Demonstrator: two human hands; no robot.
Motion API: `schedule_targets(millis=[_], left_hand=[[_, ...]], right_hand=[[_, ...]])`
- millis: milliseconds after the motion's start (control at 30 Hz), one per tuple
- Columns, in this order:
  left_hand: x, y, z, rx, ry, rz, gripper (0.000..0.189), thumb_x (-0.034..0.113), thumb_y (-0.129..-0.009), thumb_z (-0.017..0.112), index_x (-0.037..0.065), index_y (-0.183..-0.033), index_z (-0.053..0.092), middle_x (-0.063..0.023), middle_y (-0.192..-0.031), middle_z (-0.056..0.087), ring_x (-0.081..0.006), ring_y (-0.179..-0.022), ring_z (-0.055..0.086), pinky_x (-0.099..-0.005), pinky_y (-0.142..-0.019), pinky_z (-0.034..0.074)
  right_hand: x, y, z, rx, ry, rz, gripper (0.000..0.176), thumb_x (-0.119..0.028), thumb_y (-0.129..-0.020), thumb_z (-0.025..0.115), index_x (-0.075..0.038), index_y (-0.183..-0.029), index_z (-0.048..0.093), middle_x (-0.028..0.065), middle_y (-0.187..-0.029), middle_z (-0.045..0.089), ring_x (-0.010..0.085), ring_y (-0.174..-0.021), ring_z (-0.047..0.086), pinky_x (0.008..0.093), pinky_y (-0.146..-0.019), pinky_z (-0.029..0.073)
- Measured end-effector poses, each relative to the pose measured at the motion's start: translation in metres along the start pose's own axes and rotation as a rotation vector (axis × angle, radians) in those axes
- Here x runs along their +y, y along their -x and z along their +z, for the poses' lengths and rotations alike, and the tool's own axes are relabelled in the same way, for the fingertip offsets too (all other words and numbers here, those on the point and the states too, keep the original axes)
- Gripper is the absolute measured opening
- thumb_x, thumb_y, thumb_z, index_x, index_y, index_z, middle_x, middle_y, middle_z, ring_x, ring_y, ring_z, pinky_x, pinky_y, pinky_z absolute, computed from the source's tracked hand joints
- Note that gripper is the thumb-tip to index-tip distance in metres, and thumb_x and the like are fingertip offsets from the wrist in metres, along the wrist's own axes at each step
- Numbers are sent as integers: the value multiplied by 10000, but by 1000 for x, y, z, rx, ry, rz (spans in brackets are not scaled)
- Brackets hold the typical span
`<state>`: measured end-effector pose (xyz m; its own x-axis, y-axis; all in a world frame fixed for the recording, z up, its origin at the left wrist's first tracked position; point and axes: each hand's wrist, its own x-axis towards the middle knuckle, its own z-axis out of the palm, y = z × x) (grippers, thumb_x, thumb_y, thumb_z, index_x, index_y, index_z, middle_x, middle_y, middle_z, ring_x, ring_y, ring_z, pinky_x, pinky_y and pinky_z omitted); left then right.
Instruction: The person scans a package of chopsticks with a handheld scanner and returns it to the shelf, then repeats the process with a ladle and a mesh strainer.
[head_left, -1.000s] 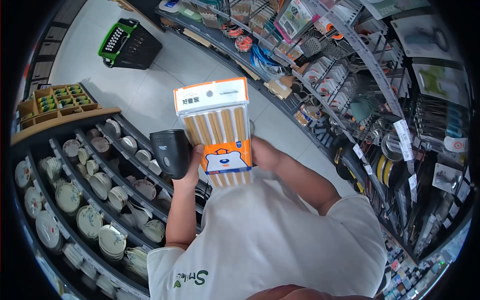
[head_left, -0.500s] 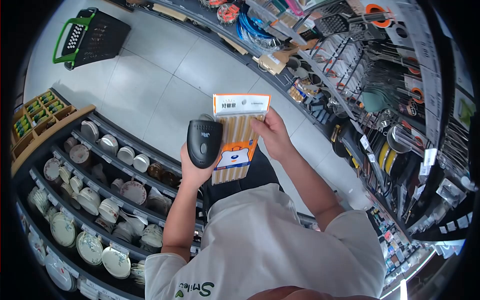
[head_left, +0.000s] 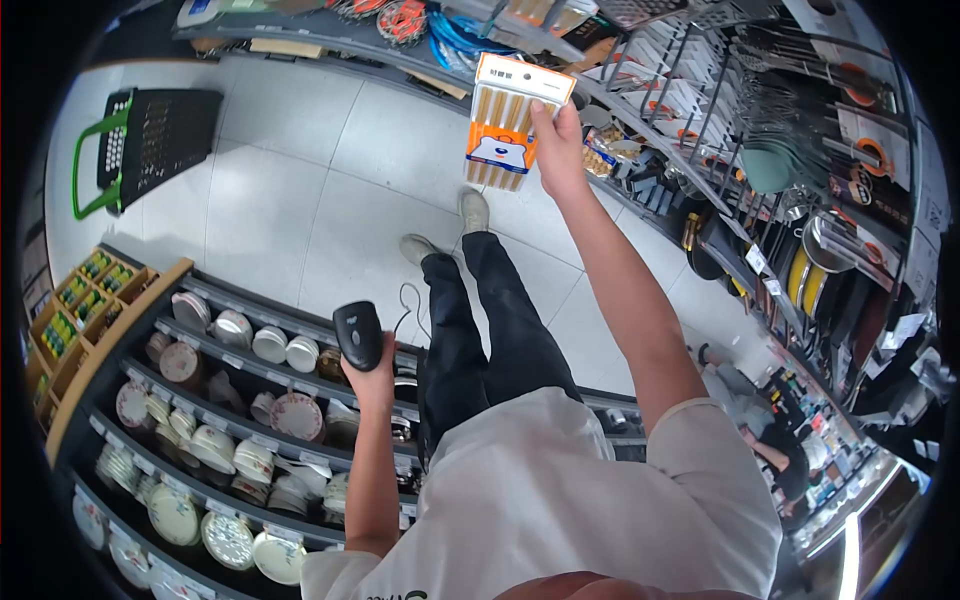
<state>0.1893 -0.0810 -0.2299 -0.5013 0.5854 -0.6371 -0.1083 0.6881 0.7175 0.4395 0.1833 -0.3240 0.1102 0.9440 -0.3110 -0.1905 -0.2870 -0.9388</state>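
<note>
A black handheld barcode scanner (head_left: 358,335) is gripped in my left hand (head_left: 372,378), low on the left beside the crockery shelves. A thin cord loops near it. My right hand (head_left: 560,140) reaches far forward and pinches the right edge of a pack of chopsticks (head_left: 500,125). The pack has a white header, an orange label with a white cartoon figure, and pale sticks behind clear film. It hangs over the aisle in front of the kitchenware shelf. My right palm is mostly out of sight.
Tiered shelves of bowls and plates (head_left: 212,447) line the left. Hanging utensils and pans (head_left: 815,250) fill the right-hand rack. A black shopping basket (head_left: 160,145) with a green handle stands on the tiled floor (head_left: 270,200). Another person (head_left: 780,460) is at the lower right.
My right hand has carried the chopstick pack forward and up, away from my body. My left hand has drawn back and down with the scanner, so the two are now apart.
</note>
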Motion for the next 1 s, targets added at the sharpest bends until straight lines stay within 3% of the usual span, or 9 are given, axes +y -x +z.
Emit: schedule_targets(millis=[233, 400, 533, 833, 1000], left_hand=[[-40, -17, 7, -38, -158, 36, 125, 29, -794, 686, 6, -869, 587, -41, -763, 633, -122, -681, 602, -272, -631, 464], [-48, -12, 27, -67, -165, 6, 75, 32, -807, 668, 13, -834, 601, -35, -725, 630, -113, -660, 592, -263, -620, 456], [-46, -12, 32, -202, -262, -6, 102, 57, -799, 685, 6, -830, 603, -40, -730, 635, -122, -665, 611, -268, -632, 475], [-62, -15, 35, -126, -265, 0, 145, 77, -789, 704, 11, -825, 580, -54, -714, 630, -128, -635, 616, -282, -593, 482], [-63, -13, 34, -117, -230, -32, 183, 85, -781, 712, 7, -867, 570, -63, -758, 630, -137, -671, 617, -289, -628, 489]], right_hand=[[8, -36, 3, 14, 4, -189, 270, -126, -963, 498, -26, -1213, 482, 46, -1153, 570, 93, -1064, 503, 268, -933, 396], [9, -35, 4, -41, 24, -171, 268, -123, -968, 481, -14, -1214, 473, 56, -1165, 559, 103, -1073, 502, 275, -939, 397], [4, -37, 8, -43, 7, -227, 280, -127, -971, 478, -14, -1226, 463, 56, -1120, 569, 98, -1027, 511, 266, -897, 418], [9, -53, 22, 8, -83, -140, 266, -131, -977, 463, -18, -1217, 448, 51, -1119, 562, 94, -1006, 507, 261, -880, 418], [9, -65, 35, 156, -98, -288, 205, -144, -978, 459, -36, -1153, 459, 39, -1107, 553, 76, -992, 490, 264, -884, 405]])
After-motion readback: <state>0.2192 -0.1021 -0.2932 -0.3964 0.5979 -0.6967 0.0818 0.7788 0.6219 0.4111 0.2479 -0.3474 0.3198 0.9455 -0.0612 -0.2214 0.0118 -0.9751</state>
